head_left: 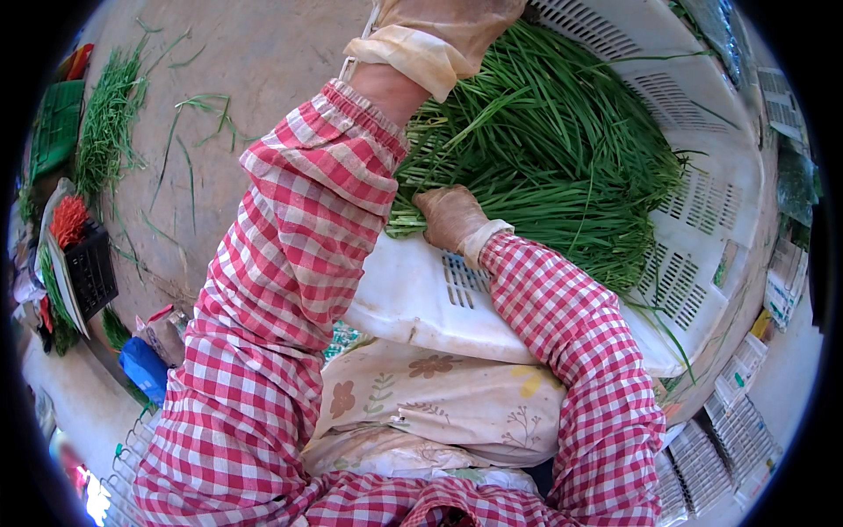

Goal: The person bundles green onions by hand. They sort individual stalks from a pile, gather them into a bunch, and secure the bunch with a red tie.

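Note:
A large heap of long green garlic chives [562,132] fills a white plastic basket [413,299] with slotted walls. My right hand [452,217], in a thin glove, is closed round the pale stem ends at the heap's near left side. My left hand [448,31], in a loose, stained, translucent glove, reaches across to the far left side of the basket. Its fingers run past the top edge of the view, so their hold is hidden. Red-and-white checked sleeves cover both my forearms, and a flowered cloth [439,386] lies across my lap.
Loose green stalks [110,123] lie on the floor at the left. Close to them are a black crate [90,272] with an orange-red bundle [68,221], and a blue object [143,369]. White slatted crates [742,426] stand at the lower right.

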Tool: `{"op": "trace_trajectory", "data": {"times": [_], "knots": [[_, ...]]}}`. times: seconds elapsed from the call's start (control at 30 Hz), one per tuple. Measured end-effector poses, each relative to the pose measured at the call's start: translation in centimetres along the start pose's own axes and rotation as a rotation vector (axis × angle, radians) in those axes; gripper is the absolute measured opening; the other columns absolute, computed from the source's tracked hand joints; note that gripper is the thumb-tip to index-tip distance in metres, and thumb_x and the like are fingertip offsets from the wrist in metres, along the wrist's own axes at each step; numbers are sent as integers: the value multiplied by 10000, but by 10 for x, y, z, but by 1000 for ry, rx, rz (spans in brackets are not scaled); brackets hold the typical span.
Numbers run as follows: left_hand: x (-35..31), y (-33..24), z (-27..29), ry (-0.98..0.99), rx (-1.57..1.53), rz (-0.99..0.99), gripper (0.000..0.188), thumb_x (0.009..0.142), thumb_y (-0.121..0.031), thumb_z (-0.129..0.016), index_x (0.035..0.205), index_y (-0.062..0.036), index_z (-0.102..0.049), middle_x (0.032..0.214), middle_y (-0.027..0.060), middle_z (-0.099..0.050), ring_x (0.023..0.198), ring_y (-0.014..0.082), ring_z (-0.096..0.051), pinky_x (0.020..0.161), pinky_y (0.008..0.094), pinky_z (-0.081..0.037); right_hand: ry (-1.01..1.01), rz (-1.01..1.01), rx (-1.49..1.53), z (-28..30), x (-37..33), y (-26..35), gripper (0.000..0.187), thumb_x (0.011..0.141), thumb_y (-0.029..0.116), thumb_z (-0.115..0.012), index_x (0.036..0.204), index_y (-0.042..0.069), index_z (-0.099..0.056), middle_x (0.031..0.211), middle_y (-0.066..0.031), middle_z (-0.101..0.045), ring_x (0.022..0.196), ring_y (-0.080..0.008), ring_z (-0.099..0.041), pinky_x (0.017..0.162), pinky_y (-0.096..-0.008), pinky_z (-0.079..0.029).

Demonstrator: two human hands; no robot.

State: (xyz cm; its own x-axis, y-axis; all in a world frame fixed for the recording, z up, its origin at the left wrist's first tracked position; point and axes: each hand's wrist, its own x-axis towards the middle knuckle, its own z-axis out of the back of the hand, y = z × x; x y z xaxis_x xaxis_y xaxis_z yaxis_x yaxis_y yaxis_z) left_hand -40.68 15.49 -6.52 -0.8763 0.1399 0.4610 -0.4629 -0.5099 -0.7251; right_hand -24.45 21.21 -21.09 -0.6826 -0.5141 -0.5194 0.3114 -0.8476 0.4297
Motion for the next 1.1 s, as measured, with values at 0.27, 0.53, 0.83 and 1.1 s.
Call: {"op": "trace_trajectory", "data": {"times": [0.27, 0.53, 0.83, 1.1], "knots": [[-5, 9, 0, 102, 89, -24, 245, 850, -278, -571, 840, -41, -636, 730, 177, -607, 685, 349, -589, 625, 411, -464, -386, 7, 1229, 89, -107, -29, 576, 694, 115, -750, 1227, 52, -540, 1002, -110, -654, 919, -178, -629, 831, -301, -499], [-29, -22, -17, 749, -448, 359, 688, 728, -371, -756, 1258, -26, -486, 1201, 149, -558, 1077, 255, -552, 889, 366, -476, -1135, -78, 1578, 87, -197, -134, 467, 668, 56, -763, 1098, 35, -583, 993, -37, -641, 887, -147, -611, 841, -289, -486], [-118, -59, -94, 1170, -950, 416, 1086, 656, -331, -813, 1455, -96, -116, 1436, 97, -319, 1308, 200, -311, 1072, 337, -264, -869, -52, 1591, 96, -191, -111, 718, 646, 58, -806, 1266, 52, -444, 1113, -17, -580, 1002, -134, -556, 892, -298, -458], [-131, -50, -98, 1235, -608, 92, 860, 666, -190, -815, 1383, -128, -344, 1290, 20, -490, 1153, 163, -486, 995, 284, -391, -937, -145, 744, 101, -183, -77, 892, 568, 215, -846, 1342, 114, -413, 1200, -109, -558, 1181, -227, -471, 1068, -444, -236]]}}
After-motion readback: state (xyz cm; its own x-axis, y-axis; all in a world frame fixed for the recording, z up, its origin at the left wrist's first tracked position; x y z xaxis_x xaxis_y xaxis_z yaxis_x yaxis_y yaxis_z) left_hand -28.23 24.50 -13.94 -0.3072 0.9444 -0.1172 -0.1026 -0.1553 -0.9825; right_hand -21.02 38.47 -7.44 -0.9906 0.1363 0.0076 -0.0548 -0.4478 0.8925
